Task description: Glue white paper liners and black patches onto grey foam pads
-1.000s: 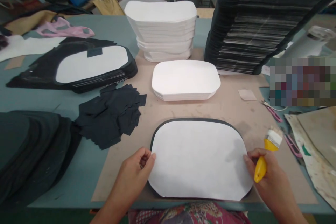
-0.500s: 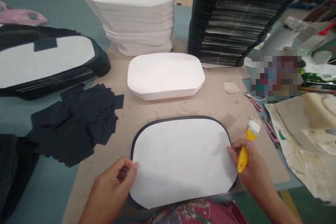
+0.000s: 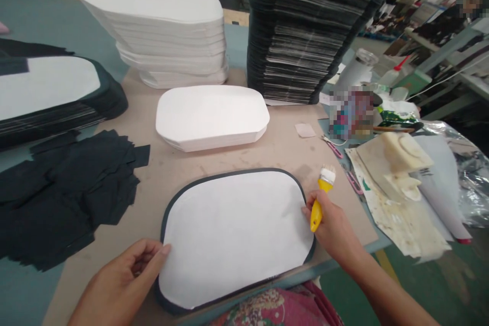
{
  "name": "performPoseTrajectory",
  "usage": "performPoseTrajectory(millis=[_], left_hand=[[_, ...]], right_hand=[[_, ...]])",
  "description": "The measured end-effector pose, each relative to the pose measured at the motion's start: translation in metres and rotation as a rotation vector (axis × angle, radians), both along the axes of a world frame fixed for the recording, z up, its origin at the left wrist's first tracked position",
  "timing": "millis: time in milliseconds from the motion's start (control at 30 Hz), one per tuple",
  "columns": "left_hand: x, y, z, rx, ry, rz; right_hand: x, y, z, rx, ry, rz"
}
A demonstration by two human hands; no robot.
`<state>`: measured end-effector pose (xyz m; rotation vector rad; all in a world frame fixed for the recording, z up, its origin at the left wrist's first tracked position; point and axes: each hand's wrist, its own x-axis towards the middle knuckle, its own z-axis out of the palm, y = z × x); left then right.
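Note:
A white rounded panel (image 3: 237, 234) lies on top of a slightly larger black piece (image 3: 198, 181), whose dark border shows around it, at the table's front edge. My left hand (image 3: 126, 275) pinches the left edge, thumb on the white face and fingers curled; the fingertips are partly hidden. In my right hand (image 3: 328, 221) is a yellow-handled paintbrush (image 3: 317, 214), its pale bristles pointing away from me. The thumb and fingertips of that hand also touch the panel's right edge. Behind lies a low stack of white panels (image 3: 212, 112).
A tall white stack (image 3: 153, 7) and a taller black stack (image 3: 305, 35) stand at the back. Loose black patches (image 3: 76, 193) and another panel pile (image 3: 57, 84) lie left. At right are pink-handled snips (image 3: 353, 182), a stained sheet (image 3: 385, 204) and a pale bottle (image 3: 353, 74).
The view has turned to the right, so everything sits further left in the picture. Both hands keep their places at the panel's edges, and the paintbrush stays in my right hand.

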<state>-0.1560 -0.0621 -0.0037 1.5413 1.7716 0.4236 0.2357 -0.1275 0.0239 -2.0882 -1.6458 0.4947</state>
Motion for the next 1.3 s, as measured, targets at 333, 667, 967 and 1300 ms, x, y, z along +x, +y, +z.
performPoseTrajectory(millis=[333,667,967,1300], left_hand=[[0.012,0.004,0.023,-0.019,-0.024,-0.072],[0.016,-0.002,0.021,0.024,-0.128,-0.049],[0.019,-0.013,0.022,0.069,-0.121,-0.040],[0.016,-0.006,0.023,0.050,-0.168,-0.059]], right_hand=[[0.008,0.006,0.007,-0.006,-0.030,0.033],[0.007,0.003,0.012,0.029,-0.173,0.033],[0.013,0.000,0.007,-0.079,-0.209,-0.055],[0.011,0.001,0.006,0.000,-0.187,-0.043]])
